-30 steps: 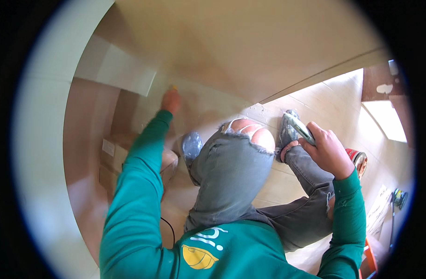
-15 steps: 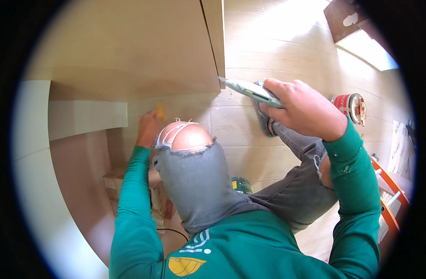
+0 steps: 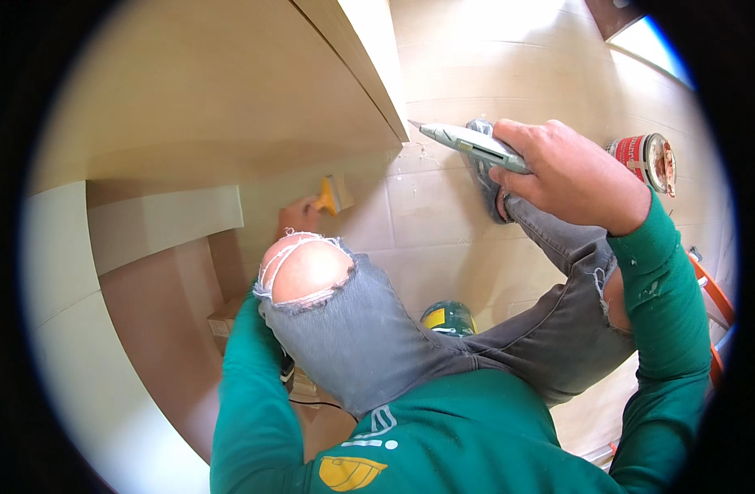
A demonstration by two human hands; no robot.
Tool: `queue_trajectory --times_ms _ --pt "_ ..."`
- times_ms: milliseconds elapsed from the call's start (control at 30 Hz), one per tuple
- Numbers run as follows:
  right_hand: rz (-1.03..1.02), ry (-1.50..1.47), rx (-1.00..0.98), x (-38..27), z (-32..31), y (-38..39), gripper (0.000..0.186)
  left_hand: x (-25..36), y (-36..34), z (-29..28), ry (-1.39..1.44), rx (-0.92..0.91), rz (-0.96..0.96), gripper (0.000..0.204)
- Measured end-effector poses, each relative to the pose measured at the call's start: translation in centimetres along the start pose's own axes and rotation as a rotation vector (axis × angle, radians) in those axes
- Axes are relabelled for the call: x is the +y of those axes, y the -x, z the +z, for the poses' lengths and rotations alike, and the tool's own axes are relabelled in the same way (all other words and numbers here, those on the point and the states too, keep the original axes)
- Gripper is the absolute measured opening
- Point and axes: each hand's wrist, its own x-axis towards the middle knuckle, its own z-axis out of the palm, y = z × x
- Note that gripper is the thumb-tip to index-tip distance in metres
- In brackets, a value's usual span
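Note:
My right hand (image 3: 571,177) is closed around a grey utility knife (image 3: 468,142) with its blade out. The blade's tip points at the corner edge of a light wood panel (image 3: 229,90), just beside it; whether they touch I cannot tell. Beyond my raised knee, my left hand (image 3: 298,217) grips a putty knife (image 3: 328,196) by its yellow handle. Its wide blade lies low under the panel, near the floor. My knee hides part of the left wrist and forearm.
An open red can (image 3: 641,160) with smeared contents stands on the tiled floor (image 3: 443,198) at right. Between my legs sits a dark green tub (image 3: 449,317). Cardboard boxes (image 3: 225,317) lie left, under a white board (image 3: 167,222). An orange ladder (image 3: 713,288) is at far right.
My left hand has moved right past my knee, bringing the putty knife into fuller view. The knife in my right hand stays by the panel corner. The whole view has shifted slightly.

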Motion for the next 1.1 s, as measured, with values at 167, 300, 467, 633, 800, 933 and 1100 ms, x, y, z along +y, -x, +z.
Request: queue_trajectory --times_ms 167,300,467,633,800,933,1100 --pt "0.004 -0.014 -0.007 0.2 -0.1 -0.2 0.019 -7.2 -1.0 -7.3 -0.463 0.008 -0.140 0.020" --pt "-0.069 0.014 -0.024 0.2 0.8 -1.1 0.018 -10.1 0.2 -1.3 -0.423 -0.121 -0.126 0.024" --pt "0.005 0.001 -0.089 -0.1 0.7 -0.8 0.020 1.0 -0.7 2.8 -0.091 -0.226 0.149 0.027" --pt "-0.072 0.055 -0.034 0.5 1.1 -0.5 0.020 3.7 -0.3 -7.4 0.173 -0.350 -0.094 0.028" --pt "-0.071 0.000 -0.063 0.3 1.4 -0.4 0.022 7.2 3.1 -17.8 -0.073 -0.148 0.008 0.029" --pt "-0.164 0.030 -0.059 0.7 1.8 0.1 0.026 13.7 6.8 -21.9 -0.110 -0.032 -0.010 0.031" --pt "-0.209 0.079 -0.072 0.3 2.2 -0.3 0.026 21.6 10.5 -20.5 -0.190 -0.021 0.115 0.030"
